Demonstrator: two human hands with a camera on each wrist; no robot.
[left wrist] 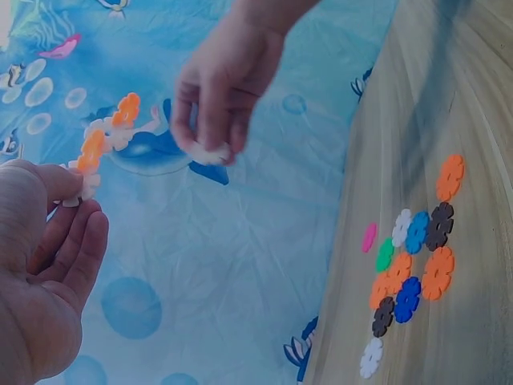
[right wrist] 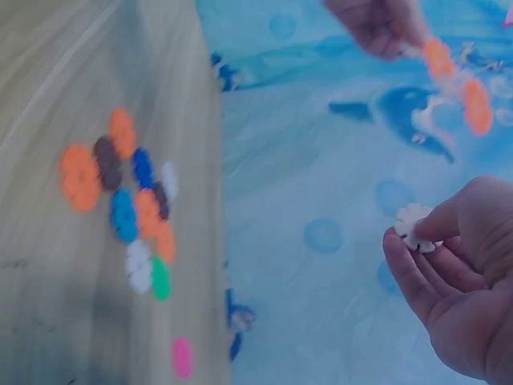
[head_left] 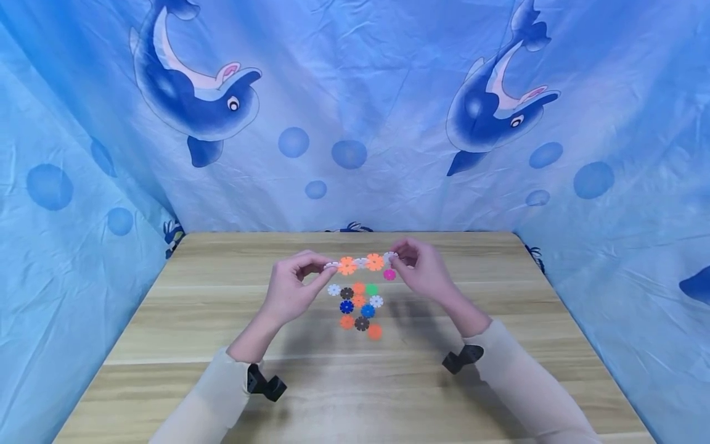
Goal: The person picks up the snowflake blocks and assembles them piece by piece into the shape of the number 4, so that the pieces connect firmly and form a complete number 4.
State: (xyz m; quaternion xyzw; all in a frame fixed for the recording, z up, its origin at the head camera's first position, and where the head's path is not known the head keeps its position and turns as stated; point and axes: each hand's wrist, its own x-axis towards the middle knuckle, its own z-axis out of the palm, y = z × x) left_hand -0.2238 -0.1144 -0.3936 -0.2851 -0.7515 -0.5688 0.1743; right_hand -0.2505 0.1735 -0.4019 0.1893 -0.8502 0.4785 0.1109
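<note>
Chain of discs (head_left: 361, 262), pinched in the left hand (head_left: 291, 287), points pretty much sideways toward the right hand (head_left: 423, 272), which pinches a separate white disc (right wrist: 409, 222)

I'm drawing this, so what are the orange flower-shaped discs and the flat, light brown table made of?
The orange flower-shaped discs look like smooth, matte plastic: even colour, crisp notches. The flat, light brown table looks smooth, maybe wood or printed laminate; streaky grain shows, but can't settle which.

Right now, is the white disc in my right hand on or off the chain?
Off: both wrist views show a gap between the white disc and the orange and white chain.
</note>
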